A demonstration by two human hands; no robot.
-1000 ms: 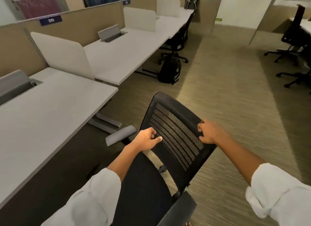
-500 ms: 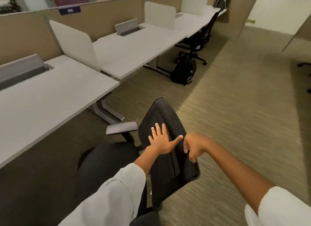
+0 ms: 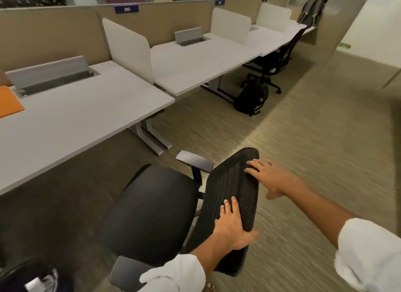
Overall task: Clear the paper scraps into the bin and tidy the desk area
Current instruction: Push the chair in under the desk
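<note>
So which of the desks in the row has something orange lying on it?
The nearest desk, the one the held chair faces. An orange sheet or folder lies at its left end; the desks farther along the row show none.

Chair (image 3: 156, 207) black, backrest (image 3: 236, 196) black perforated mesh, armrest (image 3: 195, 160) grey; bench (image 3: 76, 120) white with grey legs (image 3: 152, 137); orange folder (image 3: 8, 103) at left edge; partitions (image 3: 50, 35) tan, dividers (image 3: 128, 50) white; floor (image 3: 314, 139) streaked beige-brown carpet; backpack (image 3: 251, 99) black; sleeves (image 3: 368, 257) white; blue label (image 3: 127, 9) with white digits
</note>
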